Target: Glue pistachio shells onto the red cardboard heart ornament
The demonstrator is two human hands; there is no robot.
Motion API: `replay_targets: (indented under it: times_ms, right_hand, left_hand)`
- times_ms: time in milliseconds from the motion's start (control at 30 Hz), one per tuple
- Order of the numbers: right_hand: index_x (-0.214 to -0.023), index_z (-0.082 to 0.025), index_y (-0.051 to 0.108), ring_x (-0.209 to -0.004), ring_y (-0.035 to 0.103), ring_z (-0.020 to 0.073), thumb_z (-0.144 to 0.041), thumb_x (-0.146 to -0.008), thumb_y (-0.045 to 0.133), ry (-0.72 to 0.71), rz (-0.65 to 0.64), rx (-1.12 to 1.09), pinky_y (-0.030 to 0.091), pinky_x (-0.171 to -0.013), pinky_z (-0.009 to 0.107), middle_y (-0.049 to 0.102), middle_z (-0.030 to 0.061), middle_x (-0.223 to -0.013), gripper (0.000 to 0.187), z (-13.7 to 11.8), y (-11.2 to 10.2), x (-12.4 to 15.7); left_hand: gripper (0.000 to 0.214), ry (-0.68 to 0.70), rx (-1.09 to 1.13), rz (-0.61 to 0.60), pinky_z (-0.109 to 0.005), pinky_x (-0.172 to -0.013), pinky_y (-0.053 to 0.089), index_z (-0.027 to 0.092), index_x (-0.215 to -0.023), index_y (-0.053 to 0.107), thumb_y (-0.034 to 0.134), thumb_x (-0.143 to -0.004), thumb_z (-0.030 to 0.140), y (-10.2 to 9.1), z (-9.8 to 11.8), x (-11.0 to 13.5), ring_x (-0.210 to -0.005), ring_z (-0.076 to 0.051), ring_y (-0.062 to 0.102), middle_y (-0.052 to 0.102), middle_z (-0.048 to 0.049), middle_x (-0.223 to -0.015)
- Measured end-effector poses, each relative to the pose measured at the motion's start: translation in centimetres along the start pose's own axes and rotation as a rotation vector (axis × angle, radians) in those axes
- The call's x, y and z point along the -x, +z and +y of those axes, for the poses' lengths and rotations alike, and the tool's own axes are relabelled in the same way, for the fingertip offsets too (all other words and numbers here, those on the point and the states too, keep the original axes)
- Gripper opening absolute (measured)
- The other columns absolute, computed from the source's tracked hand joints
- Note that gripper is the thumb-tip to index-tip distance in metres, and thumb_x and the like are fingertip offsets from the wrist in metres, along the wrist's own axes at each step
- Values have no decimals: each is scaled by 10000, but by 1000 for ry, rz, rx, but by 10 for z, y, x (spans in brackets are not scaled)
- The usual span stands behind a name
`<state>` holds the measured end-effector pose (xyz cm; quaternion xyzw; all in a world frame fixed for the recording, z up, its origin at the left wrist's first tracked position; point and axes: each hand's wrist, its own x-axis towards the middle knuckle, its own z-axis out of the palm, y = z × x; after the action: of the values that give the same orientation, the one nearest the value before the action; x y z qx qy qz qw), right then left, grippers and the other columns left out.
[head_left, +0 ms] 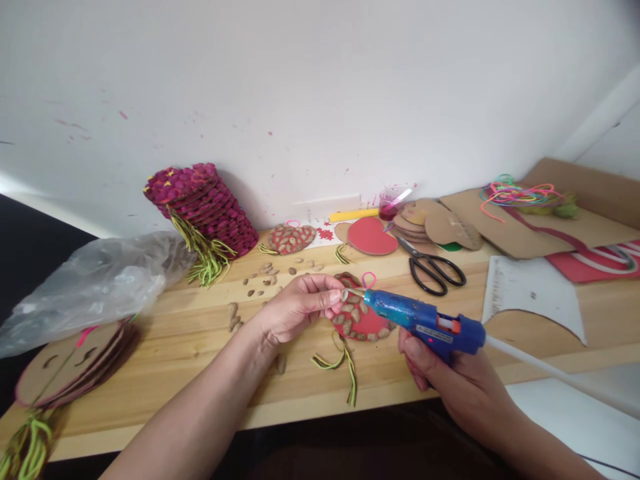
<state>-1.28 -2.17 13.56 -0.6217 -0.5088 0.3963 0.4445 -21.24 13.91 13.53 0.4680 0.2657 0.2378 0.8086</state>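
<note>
My right hand is wrapped round the grip of a blue hot glue gun, whose nozzle points left. Between the thumb and fingers of my left hand is a small peanut shell piece, right at the nozzle tip. Below both hands lies a red heart-shaped card, partly covered with peanut shells and partly hidden by the gun and my left hand. It has a pink loop at the top and a yellow-green and dark yarn tassel at the bottom.
Loose peanut shells lie left of the heart. Black scissors, a plain red heart and a shell-covered heart lie behind. Cardboard with cords is at right; a plastic bag and stacked cardboard discs are at left.
</note>
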Motion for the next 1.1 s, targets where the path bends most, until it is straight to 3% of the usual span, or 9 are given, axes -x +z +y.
replay_targets:
  times_ms: [233, 467, 1100]
  right_hand:
    - [-704, -228, 546, -554, 469, 146, -531, -942, 528, 43, 23, 3, 383, -530, 297, 465, -19, -588, 386, -4, 1, 4]
    - [-683, -231, 553, -537, 469, 136, -424, -957, 534, -107, -25, 73, 386, -471, 265, 488, -19, -578, 335, 6, -2, 1]
    - [-693, -226, 510, -539, 455, 125, -456, -979, 500, -53, -54, 69, 381, -507, 273, 456, -31, -585, 367, 10, 1, 3]
  left_hand:
    - [299, 14, 24, 38, -210, -630, 413, 119, -819, 709, 891, -684, 314, 2, 3, 0, -603, -76, 548, 657, -13, -682]
    - [303, 10, 54, 69, -215, -617, 419, 118, -812, 704, 902, -665, 295, 1, 1, -2, -606, -84, 556, 653, -15, -673]
    - [264, 23, 41, 26, -215, -628, 414, 121, -818, 720, 881, -702, 293, -2, 0, -3, -614, -84, 566, 653, -16, -677]
